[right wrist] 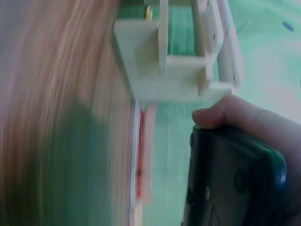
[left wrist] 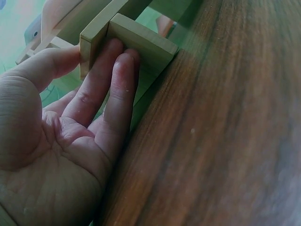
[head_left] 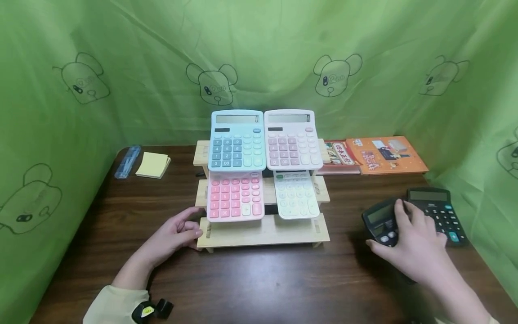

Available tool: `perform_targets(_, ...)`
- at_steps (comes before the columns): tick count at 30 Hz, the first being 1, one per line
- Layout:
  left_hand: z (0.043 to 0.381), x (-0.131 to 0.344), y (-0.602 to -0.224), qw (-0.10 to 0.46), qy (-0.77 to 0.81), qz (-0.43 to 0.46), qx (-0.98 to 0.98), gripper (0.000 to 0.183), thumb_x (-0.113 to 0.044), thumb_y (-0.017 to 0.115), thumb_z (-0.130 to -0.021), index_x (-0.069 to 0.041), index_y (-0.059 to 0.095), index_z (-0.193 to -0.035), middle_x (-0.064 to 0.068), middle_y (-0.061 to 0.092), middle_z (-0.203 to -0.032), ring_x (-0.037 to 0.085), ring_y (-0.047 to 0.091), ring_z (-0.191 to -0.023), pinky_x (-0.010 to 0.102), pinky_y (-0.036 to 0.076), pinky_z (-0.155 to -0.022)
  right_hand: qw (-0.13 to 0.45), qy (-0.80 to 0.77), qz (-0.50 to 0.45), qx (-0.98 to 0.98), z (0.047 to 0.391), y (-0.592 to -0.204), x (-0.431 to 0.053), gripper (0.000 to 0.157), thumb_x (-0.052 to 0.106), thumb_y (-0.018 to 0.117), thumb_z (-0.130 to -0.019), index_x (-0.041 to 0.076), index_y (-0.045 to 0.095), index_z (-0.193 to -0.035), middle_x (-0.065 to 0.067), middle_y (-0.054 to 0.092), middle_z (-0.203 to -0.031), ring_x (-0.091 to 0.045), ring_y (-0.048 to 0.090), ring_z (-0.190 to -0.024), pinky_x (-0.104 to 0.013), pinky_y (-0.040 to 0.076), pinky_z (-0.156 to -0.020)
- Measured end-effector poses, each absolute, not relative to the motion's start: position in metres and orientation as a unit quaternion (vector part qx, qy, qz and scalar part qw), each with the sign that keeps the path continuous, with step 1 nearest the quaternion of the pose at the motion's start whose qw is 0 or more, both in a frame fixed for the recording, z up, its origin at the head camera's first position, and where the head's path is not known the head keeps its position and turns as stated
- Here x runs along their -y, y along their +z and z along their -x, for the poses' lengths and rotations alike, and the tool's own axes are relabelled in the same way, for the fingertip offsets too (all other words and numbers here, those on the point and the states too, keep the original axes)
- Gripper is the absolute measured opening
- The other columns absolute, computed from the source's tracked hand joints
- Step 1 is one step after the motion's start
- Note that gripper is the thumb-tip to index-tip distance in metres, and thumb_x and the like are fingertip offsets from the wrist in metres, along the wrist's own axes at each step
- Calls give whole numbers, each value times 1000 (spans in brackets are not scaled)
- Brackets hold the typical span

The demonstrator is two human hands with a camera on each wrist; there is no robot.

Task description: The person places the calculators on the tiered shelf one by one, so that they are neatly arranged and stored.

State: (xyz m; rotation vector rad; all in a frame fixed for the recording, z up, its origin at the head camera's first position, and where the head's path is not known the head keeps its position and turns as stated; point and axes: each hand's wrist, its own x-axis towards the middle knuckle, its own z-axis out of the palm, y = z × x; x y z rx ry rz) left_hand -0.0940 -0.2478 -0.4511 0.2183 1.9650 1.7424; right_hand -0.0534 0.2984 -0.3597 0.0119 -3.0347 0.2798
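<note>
Calculators point(head_left: 236, 155): 4 on rack point(head_left: 263, 235), 2 black. Left fingers point(head_left: 191, 235) pinch rack; parted right fingers point(head_left: 401, 220) grip black calculator point(head_left: 381, 216), long axis slanting away-left, display foremost.

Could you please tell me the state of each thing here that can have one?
Blue calculator: display reads 0
Pale pink calculator: display reads 0
Bright pink calculator: screen hidden
White calculator: screen mostly hidden
Held black calculator: tilted
Other black calculator: screen looks blank
Wooden stand: upright
Orange book: closed
Sticky notes: stacked
Left hand: pinching the stand's edge
Right hand: holding the tilted calculator
</note>
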Motion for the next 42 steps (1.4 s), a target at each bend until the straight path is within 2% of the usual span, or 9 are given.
perform_targets(8, 83, 255, -456, 240, 645, -70, -722, 67, -20, 64, -95, -10, 24, -149, 21, 68, -99, 36, 67, -78, 44, 57, -74, 65, 115, -66, 989, 69, -361, -246, 121, 60, 84, -60, -3, 30, -148, -30, 30, -146, -53, 32, -118, -63, 29, -69)
perform_targets(16, 81, 254, -460, 224, 665, -75, -709, 67, -16, 63, -95, -6, 24, -149, 22, 67, -99, 33, 67, -77, 44, 57, -73, 81, 131, -99, 983, 72, -369, -219, 104, 55, 86, -55, 0, 45, -133, -23, 32, -147, -46, 37, -118, -58, 31, -71)
perform_targets(28, 88, 253, -453, 240, 646, -67, -721, 66, -22, 65, -94, -14, 28, -147, 20, 68, -98, 31, 66, -79, 41, 57, -74, 85, 142, -90, 982, 57, -381, -196, 108, 58, 87, -52, 0, 46, -133, -23, 28, -149, -45, 33, -121, -59, 30, -74)
perform_targets(35, 92, 251, -452, 243, 649, -88, -716, 65, -19, 63, -96, -9, 26, -148, 22, 68, -100, 28, 66, -83, 42, 57, -75, 80, 146, -86, 982, 54, -387, -189, 109, 60, 86, -53, 1, 46, -135, -19, 22, -154, -44, 28, -124, -57, 28, -74)
perform_targets(42, 95, 247, -450, 247, 654, -80, -711, 69, -18, 65, -94, -7, 24, -149, 21, 67, -100, 29, 67, -80, 45, 57, -75, 86, 147, -76, 982, 50, -389, -189, 109, 63, 85, -54, 2, 47, -137, -16, 20, -155, -42, 26, -126, -56, 29, -74)
